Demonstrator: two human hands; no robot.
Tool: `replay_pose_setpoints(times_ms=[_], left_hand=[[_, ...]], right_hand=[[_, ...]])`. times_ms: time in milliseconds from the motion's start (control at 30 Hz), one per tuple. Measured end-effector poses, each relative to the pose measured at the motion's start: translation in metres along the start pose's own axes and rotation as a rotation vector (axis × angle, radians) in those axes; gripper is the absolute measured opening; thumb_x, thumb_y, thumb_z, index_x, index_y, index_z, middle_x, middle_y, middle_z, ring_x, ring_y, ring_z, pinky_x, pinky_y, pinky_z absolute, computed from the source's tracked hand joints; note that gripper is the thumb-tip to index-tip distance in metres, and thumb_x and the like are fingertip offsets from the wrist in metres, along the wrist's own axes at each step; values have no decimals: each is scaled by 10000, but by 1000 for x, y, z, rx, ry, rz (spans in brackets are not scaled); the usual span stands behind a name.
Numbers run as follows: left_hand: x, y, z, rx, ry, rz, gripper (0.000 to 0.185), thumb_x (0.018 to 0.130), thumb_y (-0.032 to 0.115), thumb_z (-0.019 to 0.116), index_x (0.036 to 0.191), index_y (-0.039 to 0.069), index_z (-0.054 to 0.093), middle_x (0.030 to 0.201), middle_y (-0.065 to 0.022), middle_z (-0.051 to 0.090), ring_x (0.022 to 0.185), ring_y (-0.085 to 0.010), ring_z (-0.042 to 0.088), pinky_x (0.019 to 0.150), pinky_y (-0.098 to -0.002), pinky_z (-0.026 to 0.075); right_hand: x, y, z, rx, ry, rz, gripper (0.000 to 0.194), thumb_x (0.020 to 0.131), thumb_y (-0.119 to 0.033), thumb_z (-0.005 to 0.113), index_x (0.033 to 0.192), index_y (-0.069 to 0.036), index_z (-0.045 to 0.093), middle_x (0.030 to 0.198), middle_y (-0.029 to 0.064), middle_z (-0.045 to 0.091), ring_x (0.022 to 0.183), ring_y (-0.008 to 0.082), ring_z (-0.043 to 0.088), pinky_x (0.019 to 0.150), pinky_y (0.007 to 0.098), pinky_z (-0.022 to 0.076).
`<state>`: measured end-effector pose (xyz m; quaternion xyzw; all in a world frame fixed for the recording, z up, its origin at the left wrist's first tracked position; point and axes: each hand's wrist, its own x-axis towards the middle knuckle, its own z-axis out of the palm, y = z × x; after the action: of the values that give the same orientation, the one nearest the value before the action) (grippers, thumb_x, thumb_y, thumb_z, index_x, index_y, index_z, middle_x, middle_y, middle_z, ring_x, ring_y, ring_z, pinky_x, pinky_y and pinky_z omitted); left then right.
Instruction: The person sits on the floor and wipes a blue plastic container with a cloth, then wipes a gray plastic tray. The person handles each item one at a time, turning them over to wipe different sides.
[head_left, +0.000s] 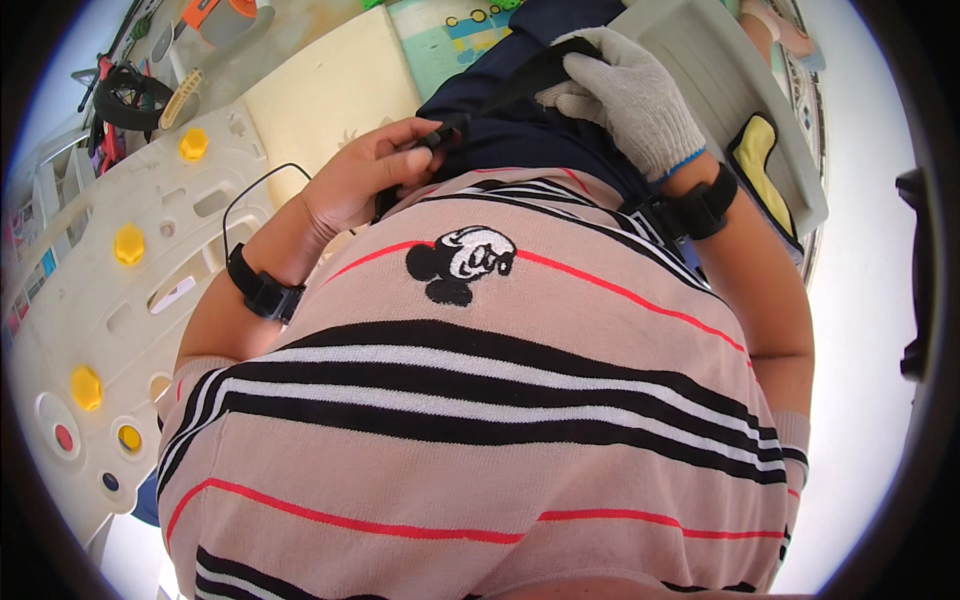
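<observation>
My left hand (382, 161) is bare and pinches a small black fitting (442, 135), possibly a buckle, at one end of a black strap (517, 82). The strap runs taut-looking above my dark trousers (480, 94). Its other end is in my right hand (619, 90), which wears a pale knitted work glove with a blue cuff edge. The gloved fingers are closed over the strap. Black bands with small modules circle my left wrist (262, 292) and right wrist (697, 210). A thin black cable (240, 187) loops beside my left forearm.
A cream plastic panel (180, 202) with yellow knobs stands on my left, near a cream padded surface (330, 67). To my right, a yellow-and-black fabric item (756, 150) lies on a grey plastic tray (697, 60). A small wheeled toy (127, 97) is farther left.
</observation>
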<state>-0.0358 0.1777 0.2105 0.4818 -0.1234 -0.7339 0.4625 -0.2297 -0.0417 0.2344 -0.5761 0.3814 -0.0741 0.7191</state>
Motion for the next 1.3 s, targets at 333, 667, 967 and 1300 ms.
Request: replay_pose_setpoints(times_ms=[333, 667, 967, 1300], left_hand=[[-16, 13, 1, 481, 212, -22, 441, 919, 227, 710, 1276, -3, 595, 1041, -48, 655, 909, -106, 594, 817, -260, 483], [-24, -2, 20, 481, 403, 147, 420, 930, 228, 699, 1238, -39, 600, 981, -27, 656, 859, -78, 587, 798, -229, 484], [-29, 2, 30, 447, 422, 79, 400, 924, 169, 695, 1252, -37, 597, 983, -28, 653, 870, -68, 581, 795, -215, 473], [-36, 1, 9, 519, 276, 9, 479, 921, 162, 703, 1363, 54, 554, 1051, -37, 639, 926, -96, 575, 867, -249, 471]], right_hand=[[4, 6, 3, 129, 57, -128, 285, 958, -94, 579, 1193, 67, 598, 961, 110, 677, 825, 160, 709, 754, 243, 599], [11, 1, 5, -356, -211, -88, 439, 946, -204, 633, 1322, 6, 551, 1048, 62, 643, 928, 121, 641, 830, 242, 541], [15, 2, 41, -770, -648, -249, 604, 814, -477, 714, 1227, -44, 628, 1116, 235, 677, 1012, 382, 661, 881, 386, 514], [5, -3, 34, -814, -583, -347, 264, 922, -274, 593, 1053, -82, 719, 966, 181, 698, 910, 368, 659, 819, 426, 522]])
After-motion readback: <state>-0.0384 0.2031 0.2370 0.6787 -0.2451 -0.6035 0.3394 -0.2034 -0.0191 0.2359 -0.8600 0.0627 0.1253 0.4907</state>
